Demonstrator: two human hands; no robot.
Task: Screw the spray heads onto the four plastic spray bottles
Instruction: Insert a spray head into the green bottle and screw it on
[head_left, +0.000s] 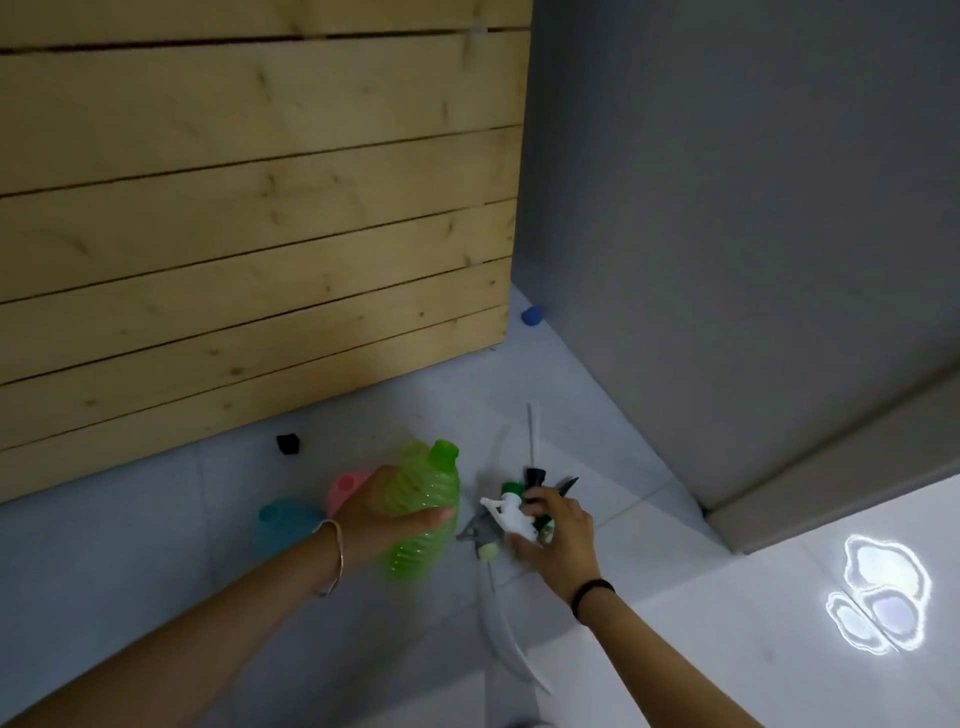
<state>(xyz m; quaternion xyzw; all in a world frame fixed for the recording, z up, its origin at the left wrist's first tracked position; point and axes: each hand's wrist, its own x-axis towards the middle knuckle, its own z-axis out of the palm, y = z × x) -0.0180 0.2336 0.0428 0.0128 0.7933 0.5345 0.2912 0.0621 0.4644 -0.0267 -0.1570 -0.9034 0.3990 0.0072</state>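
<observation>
My left hand (382, 514) grips a ribbed green bottle (423, 499) with an open neck, tilted above the floor. Behind it stand a yellowish bottle (413, 447), a pink bottle (345, 486) and a blue bottle (283, 522), each partly hidden. My right hand (558, 540) closes around a white spray head (511, 512) in a pile of spray heads. A green and black head (530, 480) and a grey head (480, 532) lie beside it. Long dip tubes (506, 639) trail over the tiles.
A wooden slatted crate wall (249, 218) rises close behind the bottles. A grey wall (753, 234) closes off the right side. A small black object (288, 443) and a blue object (532, 315) lie on the tiled floor near the crate.
</observation>
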